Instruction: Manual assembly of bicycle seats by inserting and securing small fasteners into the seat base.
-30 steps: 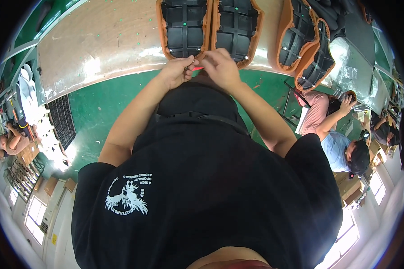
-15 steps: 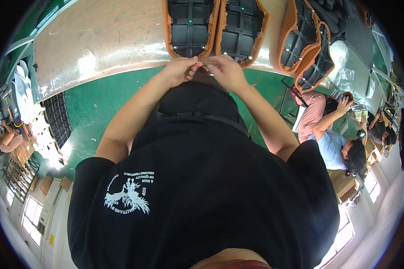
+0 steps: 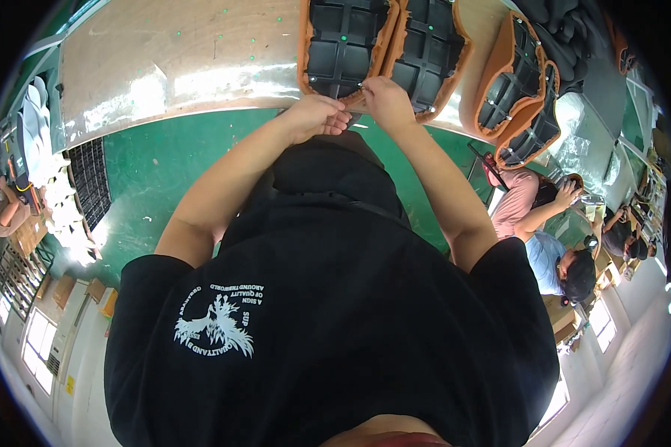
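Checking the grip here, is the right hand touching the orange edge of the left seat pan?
Touching. The head view shows the right hand pinching the orange edge of the left seat pan.

Left hand (image 3: 317, 118) fingertips curled under, grip unclear. Right hand (image 3: 384, 100) covers near rim of the orange-edged black seat base (image 3: 343, 45); whatever is pinched there is hidden. Seat base cut off at top edge. Seated workers (image 3: 552, 246) at right too small to read.

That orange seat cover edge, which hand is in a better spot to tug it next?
Probably the right hand. Its fingers pinch the orange cover edge of the left seat at the table rim. The left hand sits curled just beside it, below the edge.
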Tool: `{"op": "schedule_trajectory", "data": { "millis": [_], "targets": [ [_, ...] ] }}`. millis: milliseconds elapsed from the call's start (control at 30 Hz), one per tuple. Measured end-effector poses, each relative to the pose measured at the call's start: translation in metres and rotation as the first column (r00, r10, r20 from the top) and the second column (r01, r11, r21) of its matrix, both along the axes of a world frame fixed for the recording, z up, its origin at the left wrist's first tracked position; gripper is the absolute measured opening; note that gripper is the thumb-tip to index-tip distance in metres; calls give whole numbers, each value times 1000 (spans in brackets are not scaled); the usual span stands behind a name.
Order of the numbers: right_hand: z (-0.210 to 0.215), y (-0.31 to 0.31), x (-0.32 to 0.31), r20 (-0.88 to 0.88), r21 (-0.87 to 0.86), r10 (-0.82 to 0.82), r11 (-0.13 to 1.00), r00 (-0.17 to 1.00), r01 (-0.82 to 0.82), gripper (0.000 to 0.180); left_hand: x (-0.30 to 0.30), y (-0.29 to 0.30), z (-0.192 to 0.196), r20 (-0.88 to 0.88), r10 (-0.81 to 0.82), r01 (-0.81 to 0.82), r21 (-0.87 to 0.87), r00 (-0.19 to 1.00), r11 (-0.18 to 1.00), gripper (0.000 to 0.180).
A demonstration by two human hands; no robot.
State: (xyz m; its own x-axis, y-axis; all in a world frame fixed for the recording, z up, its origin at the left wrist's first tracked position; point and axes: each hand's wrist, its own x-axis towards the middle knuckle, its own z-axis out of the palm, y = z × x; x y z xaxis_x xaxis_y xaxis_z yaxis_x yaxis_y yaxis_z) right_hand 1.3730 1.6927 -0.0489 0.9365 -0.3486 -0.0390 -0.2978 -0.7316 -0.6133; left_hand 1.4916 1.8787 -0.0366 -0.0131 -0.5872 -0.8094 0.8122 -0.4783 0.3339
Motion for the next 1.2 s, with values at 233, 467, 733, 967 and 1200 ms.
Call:
{"op": "schedule_trajectory", "data": {
  "millis": [233,467,733,967,1200],
  "targets": [
    [3,0,22,-258,-238,297,903,919,-359,15,29,33,-11,83,-124,127,-30,989,991,25],
    [3,1,34,-426,-196,159,945,891,-262,19,60,44,-21,161,-197,208,-54,967,977,24],
    [22,20,65,-774,-207,-85,971,628,-123,36,96,49,-26,81,-185,194,-120,979,974,32],
    [17,47,25,-515,-291,-170,957,840,15,29,111,52,-19,124,-290,310,-191,949,931,31],
    [37,92,25,-78,154,-286,943,955,295,17,87,42,-14,-5,-163,161,-138,987,977,29]
  ]
}}
